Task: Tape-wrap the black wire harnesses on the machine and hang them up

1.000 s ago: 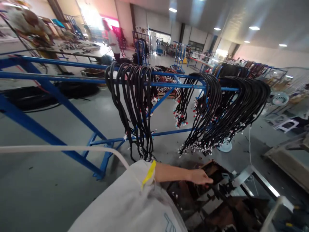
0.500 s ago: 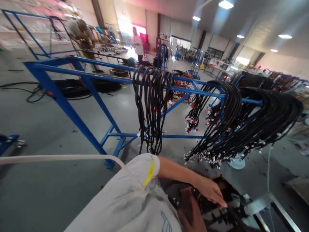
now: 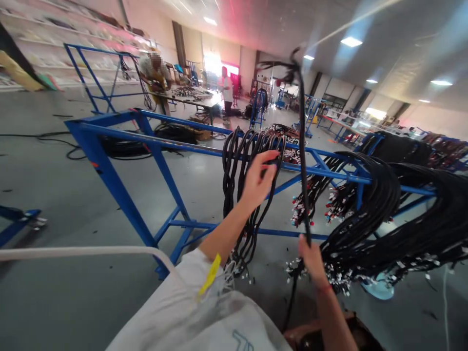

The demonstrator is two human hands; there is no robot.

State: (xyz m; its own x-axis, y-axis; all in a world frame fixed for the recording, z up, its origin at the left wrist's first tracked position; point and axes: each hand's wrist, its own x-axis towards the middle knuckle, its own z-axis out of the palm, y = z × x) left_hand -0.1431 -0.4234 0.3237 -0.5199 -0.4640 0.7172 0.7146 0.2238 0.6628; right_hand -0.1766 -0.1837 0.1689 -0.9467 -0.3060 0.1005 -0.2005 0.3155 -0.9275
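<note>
My right hand [image 3: 312, 261] is closed round a long black cable harness [image 3: 302, 146]. The harness stands up from the fist, its upper end with loose branches above the rack, and its lower part hangs below the hand. My left hand [image 3: 260, 178] is raised in front of a bunch of black harnesses [image 3: 234, 175] draped over the blue rack [image 3: 190, 145]. Its fingers are apart and curved, holding nothing that I can see. Whether the fingertips touch the hanging harnesses, I cannot tell.
More black harnesses [image 3: 383, 195] with small white connectors hang on the rack's right part. A pale hose [image 3: 91, 252] crosses at the lower left. Beyond the rack, a co-worker [image 3: 155, 75] stands by a table [image 3: 199, 101]. Coiled black cable [image 3: 124, 146] lies on the floor.
My left hand has come up from the lower right to the hanging harnesses. My right hand now holds a harness upright. The view has shifted, so the rack sits lower and further right.
</note>
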